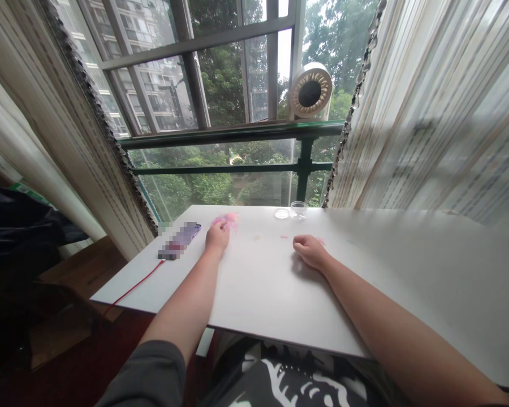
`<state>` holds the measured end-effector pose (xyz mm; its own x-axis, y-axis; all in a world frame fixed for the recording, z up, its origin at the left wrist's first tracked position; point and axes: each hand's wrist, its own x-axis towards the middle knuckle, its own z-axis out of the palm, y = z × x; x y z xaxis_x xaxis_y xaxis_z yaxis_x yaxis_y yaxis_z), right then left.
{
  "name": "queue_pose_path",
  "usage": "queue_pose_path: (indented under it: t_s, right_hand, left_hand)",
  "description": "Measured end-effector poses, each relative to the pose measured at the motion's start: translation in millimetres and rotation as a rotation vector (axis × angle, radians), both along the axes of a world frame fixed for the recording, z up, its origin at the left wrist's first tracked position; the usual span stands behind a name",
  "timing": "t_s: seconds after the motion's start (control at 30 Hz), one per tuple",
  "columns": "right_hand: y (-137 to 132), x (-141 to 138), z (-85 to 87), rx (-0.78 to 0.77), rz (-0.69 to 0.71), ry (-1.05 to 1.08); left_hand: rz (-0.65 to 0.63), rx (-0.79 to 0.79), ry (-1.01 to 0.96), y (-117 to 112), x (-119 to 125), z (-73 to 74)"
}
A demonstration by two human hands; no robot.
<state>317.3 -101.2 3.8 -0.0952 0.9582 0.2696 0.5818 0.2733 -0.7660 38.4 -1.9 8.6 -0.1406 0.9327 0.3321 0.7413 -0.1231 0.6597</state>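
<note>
My left hand (217,236) is closed at the near edge of a pink, see-through crinkled clump (229,219), its fingertips pinching it. The clump looks like thin film or a bag; its contents are blurred. On the right, my right hand (309,250) rests on the table, curled into a fist, and what its fingers may hold is hidden. A small pink piece (321,241) shows just behind that hand. Left of it lies a short pink strip (284,237). A clear round container (298,211) and a clear round lid (281,213) sit near the far edge.
The white table (263,288) stands against a window with a green railing (237,134). A phone (180,241) with a red cable (136,287) lies at left. A white fan (310,90) stands on the sill. Curtains (424,113) hang on both sides.
</note>
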Motion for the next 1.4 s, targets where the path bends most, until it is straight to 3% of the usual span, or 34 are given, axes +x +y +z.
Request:
queue_pose_path:
  t_s: [0.33,0.83,1.1,1.4]
  right_hand:
    - [0,0,-0.1,-0.022,-0.014,-0.005]
    - [-8,-4,4.4,0.007,0.016,-0.097]
    - [-15,-20,3.6,0.071,0.169,0.046]
    - [-22,-29,8.4,0.200,0.125,-0.006]
  left_hand:
    - [-0.289,0.101,-0.359,-10,16,4.1]
    - [-0.756,-0.089,-0.511,-63,66,4.8]
    - [-0.798,-0.058,-0.494,-69,70,7.3]
    - [-0.773,0.007,-0.275,-75,74,8.7]
